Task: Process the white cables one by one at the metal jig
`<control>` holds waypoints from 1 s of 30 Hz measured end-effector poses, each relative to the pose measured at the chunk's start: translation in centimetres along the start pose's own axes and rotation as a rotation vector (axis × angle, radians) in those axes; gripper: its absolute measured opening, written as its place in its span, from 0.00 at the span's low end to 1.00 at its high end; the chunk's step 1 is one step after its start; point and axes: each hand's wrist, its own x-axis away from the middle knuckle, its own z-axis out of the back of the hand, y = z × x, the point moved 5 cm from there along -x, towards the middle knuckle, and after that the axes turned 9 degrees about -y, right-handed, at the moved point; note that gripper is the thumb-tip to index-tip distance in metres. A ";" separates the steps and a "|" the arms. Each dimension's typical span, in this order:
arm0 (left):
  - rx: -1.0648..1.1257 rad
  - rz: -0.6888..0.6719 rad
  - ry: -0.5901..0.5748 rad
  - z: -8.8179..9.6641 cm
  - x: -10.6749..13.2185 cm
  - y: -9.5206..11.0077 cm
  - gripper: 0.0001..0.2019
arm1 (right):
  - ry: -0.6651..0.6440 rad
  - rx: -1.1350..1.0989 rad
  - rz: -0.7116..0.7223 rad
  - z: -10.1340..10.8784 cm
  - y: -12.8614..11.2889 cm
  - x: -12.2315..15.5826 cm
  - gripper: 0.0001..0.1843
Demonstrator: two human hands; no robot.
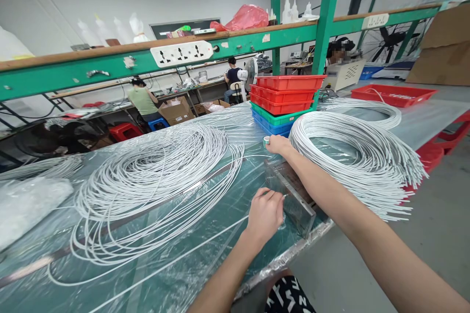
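Note:
My left hand point(265, 214) is closed round a white cable point(198, 249). That cable runs in from the lower left of the table, and its short end sticks out past my fingers close to a metal block point(293, 195). Further off, my right hand point(279, 146) grips a small green-and-white ring-shaped piece that looks like a roll of tape point(266, 142), in front of the stacked trays. A large loose coil of white cable point(154, 171) spreads out to the left. Right of the block lies a thick bundled coil point(360, 156), its many cut ends fanned toward the table edge.
Red, green and blue trays point(286, 93) are stacked behind my right hand. A shallow red tray point(394, 94) stands at the back right. Overhead, a green shelf beam point(242, 45) carries a power strip point(181, 54). A plastic bag point(33, 210) lies far left. Other people sit in the background.

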 end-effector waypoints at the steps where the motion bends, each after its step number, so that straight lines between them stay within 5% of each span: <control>1: 0.002 -0.001 0.004 0.0 0.0 0.0 0.14 | 0.001 0.000 0.000 0.0 0.0 0.0 0.23; 22: -0.025 0.065 -0.107 -0.4 0.1 -0.4 0.15 | -0.009 0.034 0.023 0.3 -0.3 0.6 0.19; 27: 0.000 0.041 -0.071 0.6 0.8 -0.2 0.13 | 0.110 -0.089 0.254 2.3 -3.7 3.4 0.17; 29: 0.010 0.019 -0.020 1.6 1.5 0.0 0.13 | 0.019 -0.177 0.417 2.4 -6.6 6.2 0.18; 30: 0.012 0.007 0.003 2.2 2.0 0.2 0.14 | -0.125 -0.209 0.514 1.9 -8.2 8.1 0.19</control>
